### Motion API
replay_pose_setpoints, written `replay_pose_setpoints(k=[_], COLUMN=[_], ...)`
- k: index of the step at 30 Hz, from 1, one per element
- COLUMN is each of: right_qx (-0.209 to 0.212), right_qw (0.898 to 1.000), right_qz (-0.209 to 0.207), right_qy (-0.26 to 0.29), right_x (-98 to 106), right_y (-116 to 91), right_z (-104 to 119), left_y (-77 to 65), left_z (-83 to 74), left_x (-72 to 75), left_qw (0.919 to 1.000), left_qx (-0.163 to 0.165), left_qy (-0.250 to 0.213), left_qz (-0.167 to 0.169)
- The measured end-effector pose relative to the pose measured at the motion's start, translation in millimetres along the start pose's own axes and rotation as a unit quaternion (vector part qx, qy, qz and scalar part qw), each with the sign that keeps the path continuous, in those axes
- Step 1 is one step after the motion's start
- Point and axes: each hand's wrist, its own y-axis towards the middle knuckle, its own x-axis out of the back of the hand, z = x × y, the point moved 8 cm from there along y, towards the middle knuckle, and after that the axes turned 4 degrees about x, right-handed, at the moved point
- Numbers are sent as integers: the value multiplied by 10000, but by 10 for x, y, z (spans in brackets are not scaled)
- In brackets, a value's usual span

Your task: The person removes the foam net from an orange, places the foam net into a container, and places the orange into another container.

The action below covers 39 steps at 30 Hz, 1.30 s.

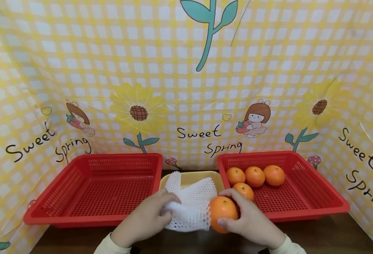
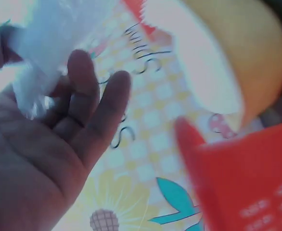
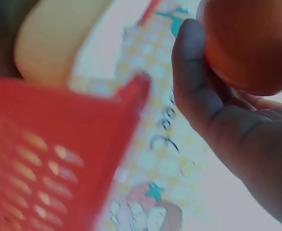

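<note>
In the head view my left hand (image 1: pixel 152 217) pinches a white foam net sleeve (image 1: pixel 189 217) between thumb and fingers. My right hand (image 1: pixel 250 215) grips an orange (image 1: pixel 223 213) from its right side, thumb in front. The orange's left side touches the sleeve's right end; whether it sits inside the opening is hard to tell. Behind the held sleeve, more white foam netting (image 1: pixel 202 190) lies over a yellow tray (image 1: pixel 191 173). The left wrist view shows the sleeve (image 2: pixel 59 43) blurred at my fingers. The right wrist view shows the orange (image 3: pixel 251 43) in my hand.
A red basket (image 1: pixel 110 215) without fruit stands at the left. Another red basket (image 1: pixel 313 211) stands at the right, with several oranges (image 1: pixel 254 176) at its inner left and back. The dark table (image 1: pixel 88 240) shows in front, and a checked yellow cloth (image 1: pixel 180 88) hangs behind.
</note>
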Motion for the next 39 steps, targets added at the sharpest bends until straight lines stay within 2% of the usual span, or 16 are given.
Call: replay_pose_setpoints(k=[2,3,4,7,9,11,15,17,20,24,26,28,30,32,35,39], right_qx=[-2,-31,-89,-264,-418,-487,-519,-507,-480,-531,-575,-602,-605,-585,-581,-656], right_qw=[9999,9996,9993,9978,9966,9961,9958,9956,9952,9943,9939,9936,9936,9937,9937,9930], right_qz=[-162,-265,-366,-607,-704,-738,-751,-777,-845,-913,-925,-938,-926,-929,-926,-937], right_qy=[-53,-86,-92,-71,-53,-66,-74,-98,-149,-167,-173,-198,-208,-238,-248,-286], right_x=[121,185,246,396,459,493,506,506,513,535,549,559,559,559,556,570], right_y=[-18,-26,-35,-54,-63,-67,-60,-57,-56,-63,-65,-69,-72,-76,-80,-79], right_z=[28,39,41,23,-5,-24,-44,-50,-58,-70,-76,-80,-83,-86,-91,-98], left_y=[75,113,153,275,356,439,580,632,679,693,691,680,667,666,686,728], left_z=[22,37,52,128,181,234,293,291,239,141,90,52,34,45,68,153], left_x=[124,177,221,260,207,117,-96,-190,-283,-357,-402,-472,-550,-633,-736,-862], left_qw=[9974,9935,9881,9643,9506,9402,9288,9291,9406,9644,9716,9723,9670,9616,9597,9689], left_qx=[404,641,816,1290,1488,1654,1953,2057,2081,1910,1714,1543,1436,1396,1252,1134], left_qy=[-388,-611,-811,-1304,-1394,-1409,-1516,-1485,-1126,-90,582,1217,1740,2060,2217,1978], left_qz=[-458,-715,-1024,-1910,-2342,-2624,-2761,-2690,-2436,-1828,-1526,-1268,-1184,-1161,-1193,-961])
